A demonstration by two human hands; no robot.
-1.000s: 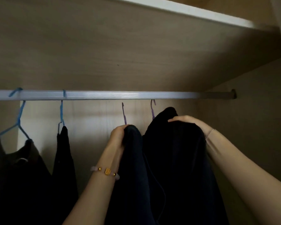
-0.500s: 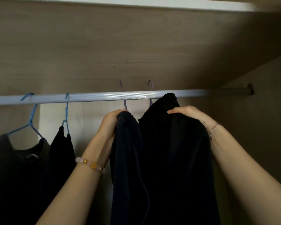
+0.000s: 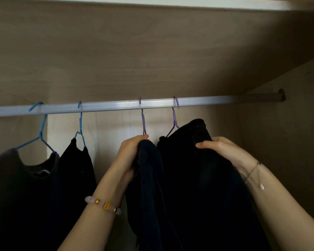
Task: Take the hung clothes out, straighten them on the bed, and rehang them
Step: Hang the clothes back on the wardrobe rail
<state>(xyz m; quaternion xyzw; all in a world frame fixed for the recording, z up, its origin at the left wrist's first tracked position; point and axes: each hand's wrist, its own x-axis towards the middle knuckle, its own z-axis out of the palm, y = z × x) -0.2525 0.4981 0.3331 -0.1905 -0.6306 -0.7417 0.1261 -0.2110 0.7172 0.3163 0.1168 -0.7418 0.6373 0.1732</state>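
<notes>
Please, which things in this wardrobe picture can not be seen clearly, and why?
All in the head view:
1. Lower parts of the dark navy garment and the black garment: cut off by the bottom edge.
2. Shoulders of the purple wire hanger: hidden by the left hand gripping the dark navy garment.
3. Thumb of the right hand: behind the black garment, so its grip cannot be told.
4. Kind of either garment: too dark.

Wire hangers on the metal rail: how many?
4: blue wire hanger far left, second blue hanger beside it, purple wire hanger mid-rail, second purple hanger rightmost. Others may hang off-frame.
</notes>
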